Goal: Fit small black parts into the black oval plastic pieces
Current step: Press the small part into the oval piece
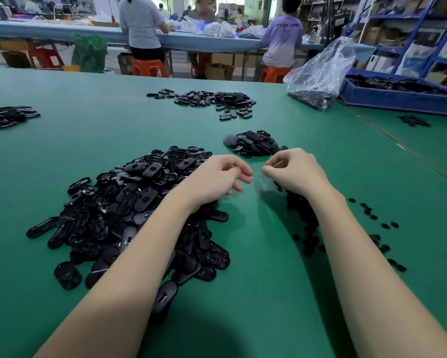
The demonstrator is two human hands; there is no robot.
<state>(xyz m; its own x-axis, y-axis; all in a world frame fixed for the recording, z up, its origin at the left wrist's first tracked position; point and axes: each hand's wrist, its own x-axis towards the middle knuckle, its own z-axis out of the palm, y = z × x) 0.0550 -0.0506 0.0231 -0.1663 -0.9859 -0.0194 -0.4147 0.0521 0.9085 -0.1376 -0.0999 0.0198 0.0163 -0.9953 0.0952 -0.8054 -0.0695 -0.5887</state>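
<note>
Both hands hang over the green table (256, 280), close together but not touching. The left hand (214, 179) has its fingers loosely curled with nothing in them that I can see. The right hand (292, 171) is curled tighter, fingertips drawn in toward the thumb; whether it pinches a part I cannot tell. The big heap of ovals (129, 215) lies under and outward of the left wrist. The small parts (307, 228) are scattered under the right forearm and out past it. Just beyond the right hand sits a smaller pile (253, 144), and farther off another pile (212, 100) and a plastic bag (318, 76).
</note>
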